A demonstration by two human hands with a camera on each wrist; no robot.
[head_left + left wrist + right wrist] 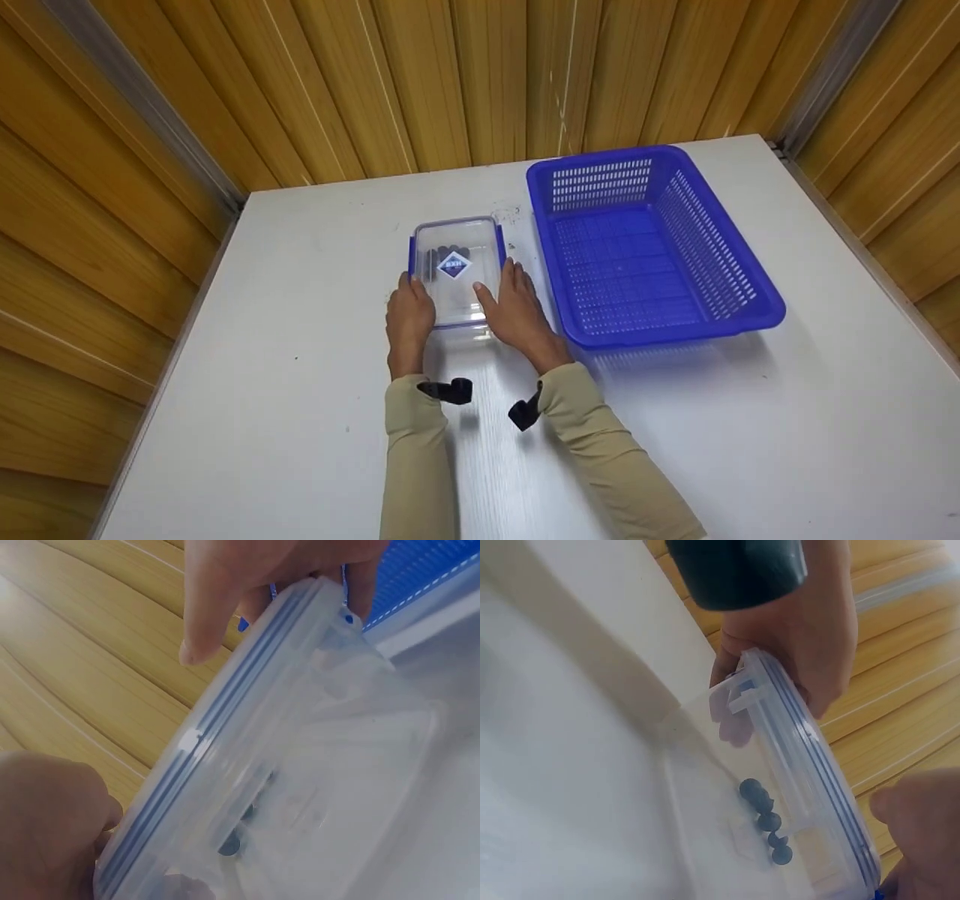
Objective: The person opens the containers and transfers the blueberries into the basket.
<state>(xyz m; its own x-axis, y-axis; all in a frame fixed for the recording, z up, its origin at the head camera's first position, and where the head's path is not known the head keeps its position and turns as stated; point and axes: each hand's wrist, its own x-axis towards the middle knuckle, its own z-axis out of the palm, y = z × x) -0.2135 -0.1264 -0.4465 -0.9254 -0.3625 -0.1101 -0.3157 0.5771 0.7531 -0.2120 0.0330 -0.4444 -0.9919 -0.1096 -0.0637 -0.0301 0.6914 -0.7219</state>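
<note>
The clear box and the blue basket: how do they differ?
The clear box is smaller than the blue basket. The box has its lid on; the basket is open-topped. The box is see-through, while the basket is blue and slotted. Both are roughly rectangular.

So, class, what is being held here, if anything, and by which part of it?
The lidded container: the left hand grips its left edge; the right hand touches its right side.

A booth-like workspace, its exact kind unclear: wood-grain panels stand at twelve o'clock, metal strips at ten and two, enclosing a white table.
</note>
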